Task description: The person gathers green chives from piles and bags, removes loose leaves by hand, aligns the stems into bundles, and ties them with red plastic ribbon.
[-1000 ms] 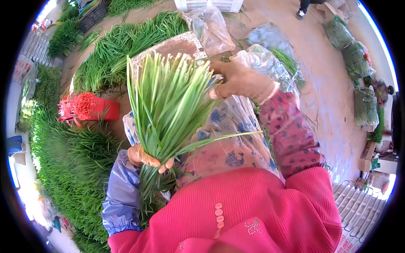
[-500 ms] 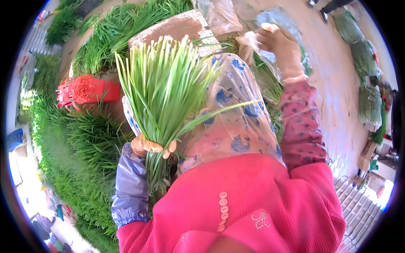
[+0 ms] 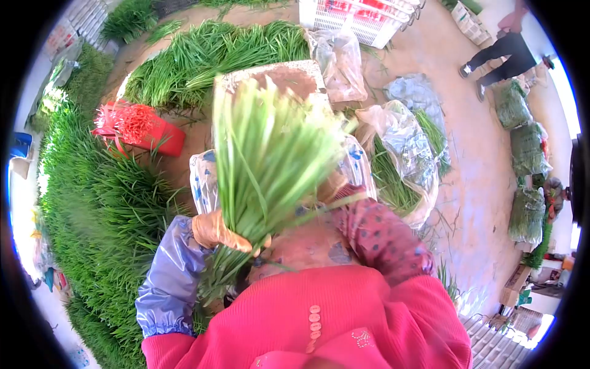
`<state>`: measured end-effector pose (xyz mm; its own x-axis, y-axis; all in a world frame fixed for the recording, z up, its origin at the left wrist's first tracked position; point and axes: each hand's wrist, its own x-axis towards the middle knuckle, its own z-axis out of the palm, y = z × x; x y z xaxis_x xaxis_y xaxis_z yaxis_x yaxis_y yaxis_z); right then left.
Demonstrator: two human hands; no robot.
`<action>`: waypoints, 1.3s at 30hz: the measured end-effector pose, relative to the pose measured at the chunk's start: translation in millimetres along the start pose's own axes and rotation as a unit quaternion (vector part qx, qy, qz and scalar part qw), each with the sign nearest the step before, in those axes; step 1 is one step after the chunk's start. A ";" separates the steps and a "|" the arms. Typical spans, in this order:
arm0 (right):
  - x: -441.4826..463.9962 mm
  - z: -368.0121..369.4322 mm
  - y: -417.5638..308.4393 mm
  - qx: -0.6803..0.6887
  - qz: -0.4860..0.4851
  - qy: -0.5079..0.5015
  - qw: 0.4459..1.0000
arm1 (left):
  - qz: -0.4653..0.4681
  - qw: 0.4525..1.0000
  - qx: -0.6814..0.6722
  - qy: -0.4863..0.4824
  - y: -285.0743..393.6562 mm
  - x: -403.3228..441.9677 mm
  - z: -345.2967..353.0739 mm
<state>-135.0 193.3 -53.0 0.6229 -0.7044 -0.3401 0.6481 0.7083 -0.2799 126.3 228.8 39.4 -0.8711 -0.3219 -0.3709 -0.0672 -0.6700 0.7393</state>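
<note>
- Bunch of greens (image 3: 264, 163), long-leaved, is held upright-ish over the lap, its pale top overlapping the near edge of the speckled board (image 3: 298, 80).
- L hand (image 3: 224, 235), gloved, is curled closed round the bunch's narrow lower part; leaf tips hang below the fist.
- R hand (image 3: 332, 186) is mostly hidden behind the fan's R side; can't tell how far open it is, or if it has hold of anything.
- Handling, est.: light for its bulk; stalks springy twd the pale ends, leaves soft, prob. slick if damp, easily creased or bruised.
- Best hold, prob.: low at the narrow waist, whole fist, firm not crushing; pale ends splay wide w/ no tie visible there, so a loose grip could shed stalks.
- One long leaf sticks out R, over the dotted sleeve (image 3: 387, 240).
- Nearby: red container (image 3: 169, 138) on the floor, off the board's L edge; clear plastic bag (image 3: 344, 67) by its far R corner; open bag w/ more greens (image 3: 393, 184) off its R edge.
</note>
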 end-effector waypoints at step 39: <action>-137.5 85.3 -46.8 -0.644 -0.141 0.176 0.731 | 0.031 0.991 -0.128 0.011 -20.1 81.6 26.0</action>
<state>-213.6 253.1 83.5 0.2464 -0.9356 -0.2527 -0.3628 0.1527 -0.9192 43.9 233.3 8.9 -0.8592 -0.3798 -0.3429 0.1137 -0.7951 0.5958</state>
